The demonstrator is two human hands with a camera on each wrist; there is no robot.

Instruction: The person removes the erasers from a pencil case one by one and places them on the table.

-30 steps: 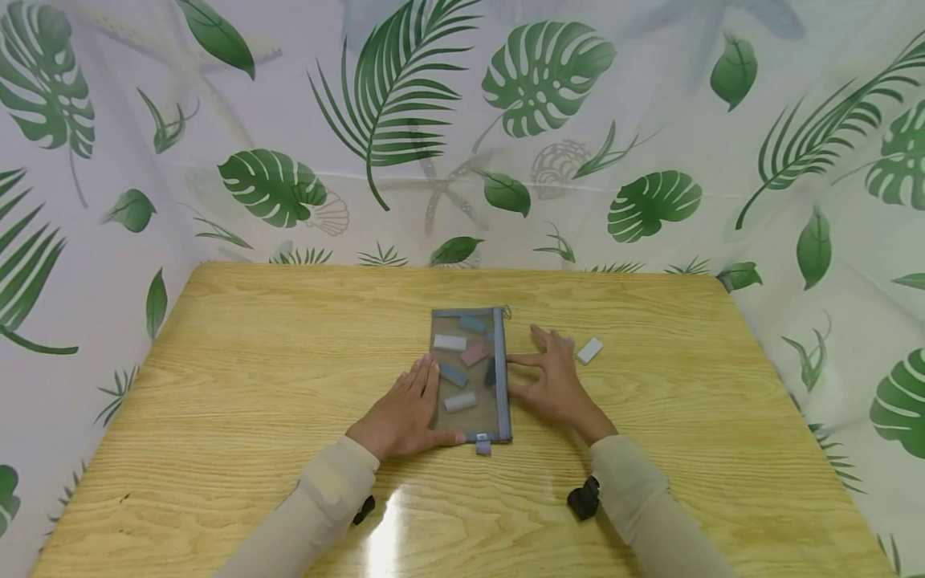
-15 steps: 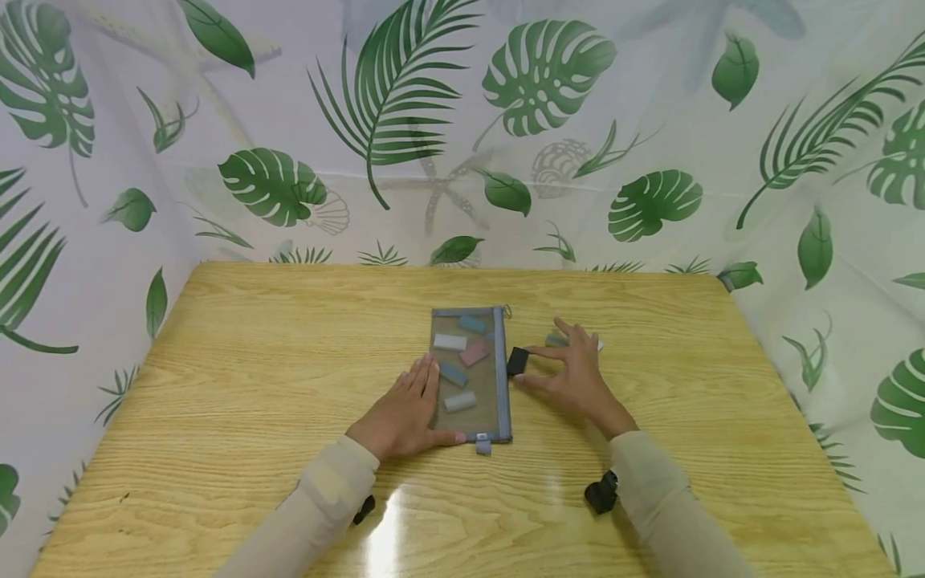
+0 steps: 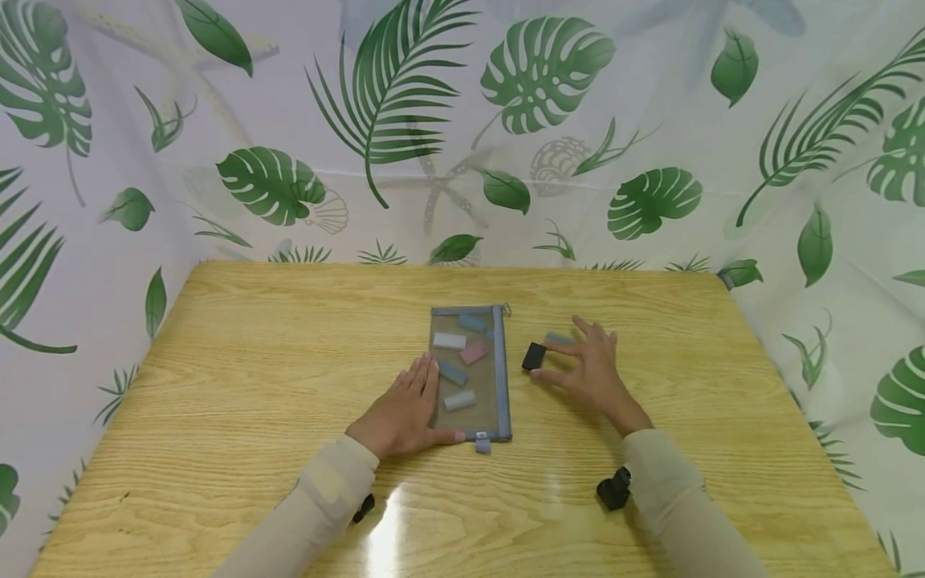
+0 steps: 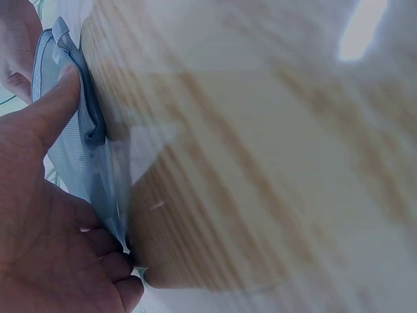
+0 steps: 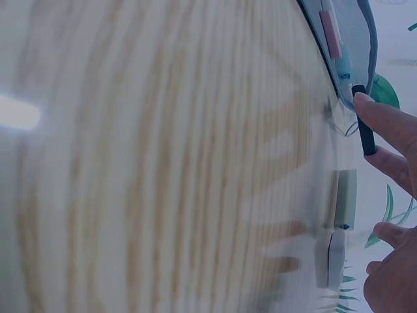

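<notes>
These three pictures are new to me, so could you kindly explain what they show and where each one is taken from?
No machine here: a person works bare-handed, wearing three cameras. The wide picture comes from the head, looking down at a wooden table. The two blurry close-ups come from the wrists.

The left hand lies flat on a see-through mesh pouch holding five small coloured blocks. Its wrist view shows the fingers pressing the pouch's edge.

The right hand pinches a small black block between thumb and forefinger, beside the pouch. Its wrist view shows that block edge-on. Two more blocks, one greenish and one white, lie on the table by that hand.
</notes>
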